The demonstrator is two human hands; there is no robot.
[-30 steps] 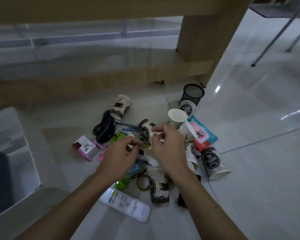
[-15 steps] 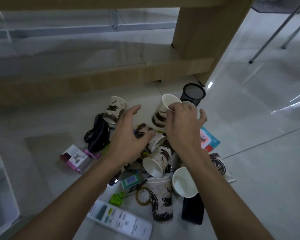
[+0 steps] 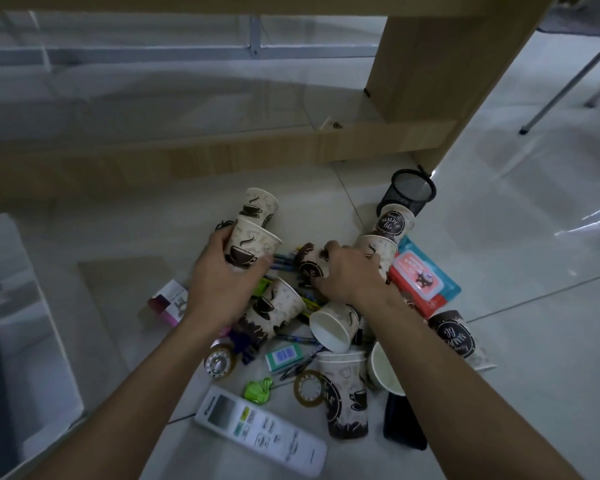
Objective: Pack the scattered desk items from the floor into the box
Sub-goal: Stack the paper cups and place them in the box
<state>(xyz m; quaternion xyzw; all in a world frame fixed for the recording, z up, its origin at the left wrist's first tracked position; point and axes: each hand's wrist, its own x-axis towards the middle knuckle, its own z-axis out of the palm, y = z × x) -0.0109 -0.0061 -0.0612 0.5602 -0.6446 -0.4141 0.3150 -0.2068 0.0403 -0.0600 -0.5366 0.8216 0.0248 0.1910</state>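
Near: remote control [image 3: 260, 434] and tape roll [image 3: 309, 388] on the floor.
Near left edge: box [image 3: 21, 278], well apart from the pile.
Middle: left hand [image 3: 222, 285] clenched round a raised pale cup [image 3: 248, 251]; right hand [image 3: 350, 275] curled onto a dark cup [image 3: 310, 263] in the pile.
Far: mesh pen holder [image 3: 407, 195].
Handling: nest the cups rim to rim, gently, then carry them left.

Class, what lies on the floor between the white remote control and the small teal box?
A bright green plastic piece lies between the remote control and the teal box, shown in the head view.
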